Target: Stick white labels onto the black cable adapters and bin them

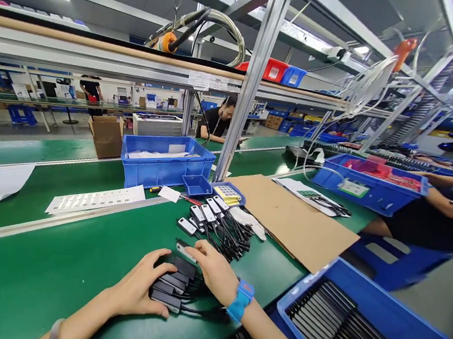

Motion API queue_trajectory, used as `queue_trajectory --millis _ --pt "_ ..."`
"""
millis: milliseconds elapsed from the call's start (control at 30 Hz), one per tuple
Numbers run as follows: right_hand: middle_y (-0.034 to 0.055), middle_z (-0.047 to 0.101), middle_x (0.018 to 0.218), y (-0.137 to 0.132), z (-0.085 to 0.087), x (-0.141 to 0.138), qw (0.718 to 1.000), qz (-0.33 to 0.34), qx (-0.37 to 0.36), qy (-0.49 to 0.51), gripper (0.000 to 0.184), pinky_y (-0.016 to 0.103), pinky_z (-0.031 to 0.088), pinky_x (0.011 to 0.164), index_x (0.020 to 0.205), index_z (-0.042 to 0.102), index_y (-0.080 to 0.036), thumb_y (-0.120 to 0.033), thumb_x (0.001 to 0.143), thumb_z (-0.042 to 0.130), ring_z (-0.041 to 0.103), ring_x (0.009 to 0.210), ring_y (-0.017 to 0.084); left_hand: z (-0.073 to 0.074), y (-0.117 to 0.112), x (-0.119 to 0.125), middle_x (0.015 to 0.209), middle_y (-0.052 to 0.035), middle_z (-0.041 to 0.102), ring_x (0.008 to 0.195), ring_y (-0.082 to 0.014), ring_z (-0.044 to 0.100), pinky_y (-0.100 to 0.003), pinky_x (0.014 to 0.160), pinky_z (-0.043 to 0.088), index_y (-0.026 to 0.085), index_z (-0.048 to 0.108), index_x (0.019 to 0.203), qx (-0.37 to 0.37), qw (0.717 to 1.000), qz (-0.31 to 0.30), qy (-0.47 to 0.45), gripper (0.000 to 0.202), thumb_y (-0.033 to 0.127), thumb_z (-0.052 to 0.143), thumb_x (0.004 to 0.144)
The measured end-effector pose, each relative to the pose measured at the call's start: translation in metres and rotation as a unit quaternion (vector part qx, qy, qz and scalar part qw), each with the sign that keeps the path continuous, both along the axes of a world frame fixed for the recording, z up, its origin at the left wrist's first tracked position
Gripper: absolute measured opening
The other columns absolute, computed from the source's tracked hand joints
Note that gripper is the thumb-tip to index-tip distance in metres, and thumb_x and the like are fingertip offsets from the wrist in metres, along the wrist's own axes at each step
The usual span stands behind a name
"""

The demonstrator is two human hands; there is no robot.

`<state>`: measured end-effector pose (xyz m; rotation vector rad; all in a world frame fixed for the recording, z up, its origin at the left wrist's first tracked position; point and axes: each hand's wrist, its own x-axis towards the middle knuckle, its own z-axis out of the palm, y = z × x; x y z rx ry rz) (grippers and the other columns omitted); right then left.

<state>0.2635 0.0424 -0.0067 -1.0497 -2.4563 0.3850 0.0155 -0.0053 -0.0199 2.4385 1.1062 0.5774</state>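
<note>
My left hand (pixel 139 284) curves round a small row of black cable adapters (pixel 167 299) on the green bench, thumb at the near end and fingers at the far end. My right hand (pixel 216 271) is closed on a white-faced adapter (pixel 182 248), pinched between thumb and fingers just beyond that row. Black cables from the row run right, partly under my right wrist. Further back lies a pile of white-faced adapters (pixel 208 213) with their black cables bunched toward the right.
A blue crate (pixel 307 288) of black cabled units stands at lower right. Behind the pile are a small blue tray (pixel 197 185), a white glove (pixel 248 221) and cardboard (pixel 286 213). A large blue bin (pixel 165 171) and metal post (pixel 256 75) stand beyond. A co-worker sits at right.
</note>
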Motion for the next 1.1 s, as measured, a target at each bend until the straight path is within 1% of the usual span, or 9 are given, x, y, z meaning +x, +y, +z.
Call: queue_trajectory --millis 167,333,500,567,667,767,867,967,1100 --pt "0.0083 0.046 0.123 0.002 0.000 0.009 0.988 0.125 -0.087 -0.011 0.064 0.035 0.042 0.101 0.129 0.048 -0.023 0.003 0.071 0.052 0.049 0.114 0.021 -0.001 -0.003 0.002 0.143 -0.0146 0.031 0.134 -0.0358 0.032 -0.051 0.108 0.034 0.029 0.043 0.131 -0.022 1.000 0.002 -0.009 0.078 0.066 0.069 0.067" --pt "0.0088 0.045 0.130 0.009 -0.011 0.008 0.988 0.128 -0.089 -0.008 0.062 0.038 0.040 0.104 0.130 0.048 -0.024 -0.004 0.073 0.060 0.044 0.121 0.024 0.001 -0.005 0.004 0.141 -0.0143 0.031 0.132 -0.0356 0.032 -0.050 0.108 0.033 0.028 0.045 0.129 -0.025 1.000 0.001 -0.020 0.077 0.064 0.071 0.066" --pt "0.0096 0.056 0.121 0.014 -0.018 0.006 0.991 0.069 -0.098 0.055 0.040 0.039 0.045 0.098 0.130 0.044 -0.021 -0.014 0.091 0.045 0.054 0.110 0.021 -0.001 -0.009 0.004 0.146 -0.0153 0.023 0.136 -0.0374 0.027 -0.051 0.108 0.034 0.027 0.047 0.127 -0.032 0.999 0.035 -0.020 0.076 0.066 0.070 0.066" --pt "0.0101 0.056 0.122 0.010 -0.015 0.005 0.991 0.066 -0.101 0.061 0.038 0.038 0.044 0.098 0.130 0.044 -0.019 -0.016 0.092 0.042 0.054 0.111 0.021 -0.007 -0.009 0.004 0.152 -0.0161 0.011 0.139 -0.0383 0.020 -0.053 0.110 0.031 0.028 0.036 0.138 -0.031 0.998 0.055 -0.015 0.090 0.067 0.071 0.064" --pt "0.0123 0.054 0.122 -0.006 -0.008 -0.002 0.990 0.075 -0.111 0.030 0.040 0.041 0.043 0.099 0.132 0.043 -0.016 -0.025 0.094 0.041 0.051 0.112 0.023 -0.016 -0.008 0.008 0.156 -0.0188 0.003 0.142 -0.0388 0.010 -0.058 0.114 0.020 0.025 -0.001 0.149 -0.045 0.995 0.084 -0.007 0.123 0.066 0.074 0.061" --pt "0.0197 0.048 0.126 -0.029 -0.008 -0.017 0.993 0.043 -0.107 -0.032 0.087 0.052 0.040 0.099 0.142 0.032 -0.007 -0.050 0.075 0.067 0.045 0.113 0.034 -0.015 -0.011 0.010 0.156 -0.0172 -0.006 0.142 -0.0379 0.001 -0.062 0.114 0.008 0.024 -0.023 0.144 -0.068 0.995 0.069 -0.011 0.125 0.048 0.074 0.070" --pt "0.0243 0.040 0.131 -0.046 -0.016 -0.030 0.996 -0.009 -0.077 -0.051 0.118 0.058 0.033 0.102 0.146 0.021 -0.002 -0.048 0.055 0.079 0.039 0.117 0.040 -0.009 -0.013 0.009 0.154 -0.0118 -0.022 0.142 -0.0364 -0.008 -0.062 0.113 0.005 0.027 -0.028 0.142 -0.128 0.990 0.023 -0.055 0.119 0.027 0.068 0.072" --pt "0.0221 0.042 0.127 -0.049 -0.021 -0.036 0.995 -0.041 -0.094 -0.008 0.106 0.055 0.034 0.103 0.146 0.023 -0.004 -0.040 0.061 0.076 0.039 0.117 0.038 -0.008 -0.015 0.011 0.157 -0.0135 -0.010 0.143 -0.0344 0.001 -0.058 0.114 0.010 0.030 -0.023 0.144 -0.220 0.951 0.050 -0.209 0.126 0.030 0.075 0.066" --pt "0.0180 0.043 0.127 -0.048 -0.002 -0.044 0.967 -0.078 -0.197 0.143 0.092 0.049 0.037 0.104 0.148 0.019 -0.010 -0.042 0.075 0.066 0.041 0.121 0.033 -0.001 -0.022 0.034 0.152 -0.0190 0.025 0.137 -0.0333 0.030 -0.049 0.113 0.027 0.022 -0.002 0.149 -0.319 0.806 0.151 -0.475 0.113 0.054 0.072 0.069"
